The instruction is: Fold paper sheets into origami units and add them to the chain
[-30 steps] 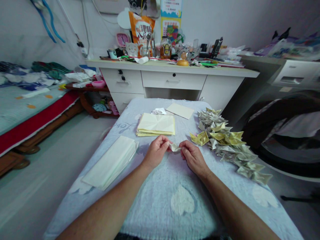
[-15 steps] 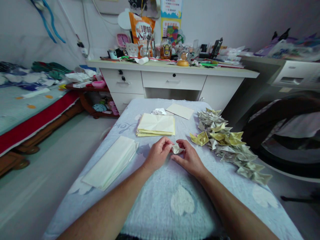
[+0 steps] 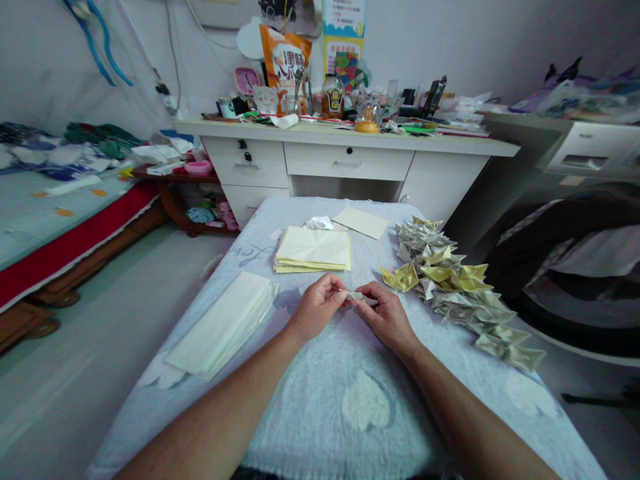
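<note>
Between my two hands is a small piece of folded paper, pale and narrow from this angle. My left hand pinches its left end between thumb and fingers. My right hand grips the other end, thumb below and fingers above. Just beyond my hands lies a stack of square paper sheets, cream on top with yellow edges. To the left rests a pile of long folded paper strips. On the right, several folded paper ingots, silver-grey and gold, are heaped in a long row.
A cloth with pale hearts covers the table. Crumpled white tissue and a flat card lie at its far end. Behind stands a cluttered white desk; a washing machine is at the right, a bed at the left.
My right thumb has moved up against the folded paper, and my right fingers have closed in on it. The paper has tilted and looks flatter. My left hand has barely moved.
</note>
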Motion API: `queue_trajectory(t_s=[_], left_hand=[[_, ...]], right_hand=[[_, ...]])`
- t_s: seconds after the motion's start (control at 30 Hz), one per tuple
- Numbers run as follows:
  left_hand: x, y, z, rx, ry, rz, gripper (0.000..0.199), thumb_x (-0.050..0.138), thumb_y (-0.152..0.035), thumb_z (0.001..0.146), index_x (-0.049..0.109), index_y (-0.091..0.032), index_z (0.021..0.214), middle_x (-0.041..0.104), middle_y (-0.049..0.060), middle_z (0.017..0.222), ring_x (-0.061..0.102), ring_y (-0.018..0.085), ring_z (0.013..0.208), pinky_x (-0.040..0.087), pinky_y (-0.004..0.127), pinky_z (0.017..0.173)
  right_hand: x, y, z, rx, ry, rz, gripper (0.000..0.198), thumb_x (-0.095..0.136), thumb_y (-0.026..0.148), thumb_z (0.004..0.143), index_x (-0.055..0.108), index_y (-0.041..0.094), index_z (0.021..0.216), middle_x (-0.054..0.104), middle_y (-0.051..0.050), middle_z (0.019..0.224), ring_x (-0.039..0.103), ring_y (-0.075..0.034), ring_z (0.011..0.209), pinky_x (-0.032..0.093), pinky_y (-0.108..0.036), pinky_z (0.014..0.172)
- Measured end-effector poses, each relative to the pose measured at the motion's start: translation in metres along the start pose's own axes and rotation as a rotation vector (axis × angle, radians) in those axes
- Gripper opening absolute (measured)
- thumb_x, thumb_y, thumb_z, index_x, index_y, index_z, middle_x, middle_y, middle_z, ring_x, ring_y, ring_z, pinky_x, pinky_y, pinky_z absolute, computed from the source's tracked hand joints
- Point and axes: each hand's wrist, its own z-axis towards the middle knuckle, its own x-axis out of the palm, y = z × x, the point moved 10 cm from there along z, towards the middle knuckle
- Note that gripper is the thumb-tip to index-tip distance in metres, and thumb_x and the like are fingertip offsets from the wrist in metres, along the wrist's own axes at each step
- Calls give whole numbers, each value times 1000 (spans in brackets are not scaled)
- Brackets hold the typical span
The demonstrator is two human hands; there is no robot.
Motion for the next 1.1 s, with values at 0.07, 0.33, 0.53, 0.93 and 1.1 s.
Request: queue_trajectory(t_s=[0.07,0.33,0.53,0.93,1.1], left_hand=[[2,1,-1,-7,17,43,17,61,-25,79,53,-16,92,58,0,78,57,11,73,45,22,68],[3,4,-1,-18,29,161,14,65,-26,75,59,-16,82,59,-2,74,53,10,65,42,20,62],[-4,0,-1,-4,-13,183,7,64,-20,74,59,-16,77,60,-2,72,55,11,67,42,21,64],[0,-7,-1,51,-1,306,6,61,-19,73,57,-16,76,56,-3,69,51,10,63,40,20,59],[10,7,-4,-37,152,303,16,55,-28,81,65,-16,88,63,-1,72,54,11,61,38,20,55]], right_hand=[[-2,2,0,-15,-8,-7,16,60,35,86,64,20,82,62,-2,77,56,-15,70,41,-25,62],[3,-2,0,3,35,53,18,61,37,85,65,20,84,63,-2,78,56,-15,71,42,-25,64],[11,-8,-2,131,146,219,30,64,39,80,61,18,101,63,-3,87,57,-15,74,45,-25,64],[8,-3,1,6,121,43,25,57,38,87,64,19,73,58,0,67,51,-13,64,37,-23,59],[11,-10,-1,45,136,62,24,57,36,87,62,18,72,58,0,68,51,-13,65,36,-24,59]])
